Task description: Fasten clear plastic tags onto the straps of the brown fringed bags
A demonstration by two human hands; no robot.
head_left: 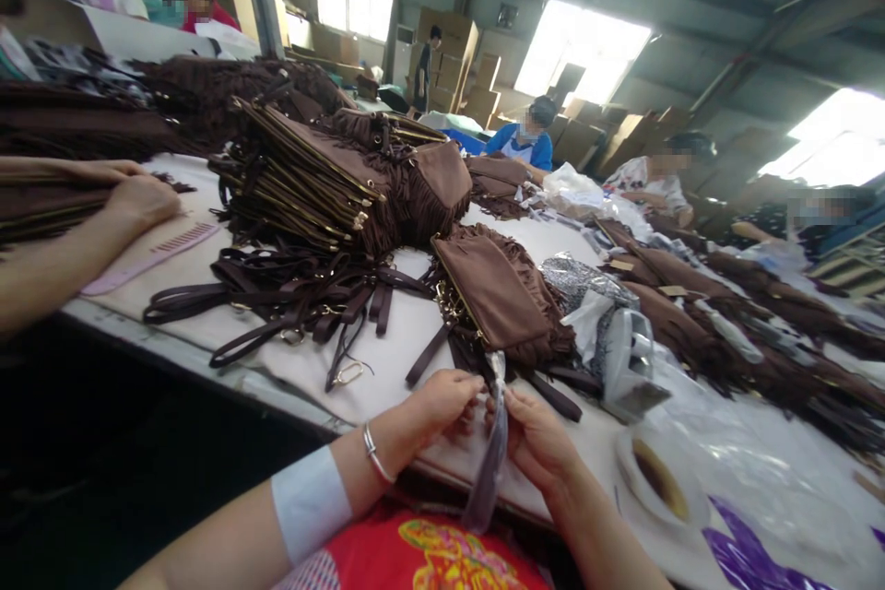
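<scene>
A dark brown strap wrapped in clear plastic point(489, 470) hangs down from the near edge of a brown fringed pouch point(494, 281). My right hand point(543, 442) pinches this strap near its top from the right side. Close by on the left, my left hand point(446, 401) has its fingers curled together beside the wrap; what its fingertips hold, if anything, is hidden. The pouch lies on the table just beyond both hands, its gold zipper and metal clips facing left. Another dark strap end point(557, 396) sticks out to the right of my right hand.
Loose dark wrist straps point(277, 295) lie left of the pouch, before a stack of zippered pouches point(297, 171). A tape roll point(656, 475) and a tape dispenser point(631, 364) stand right. A co-worker's hand point(142, 198) rests near a lilac comb point(156, 258).
</scene>
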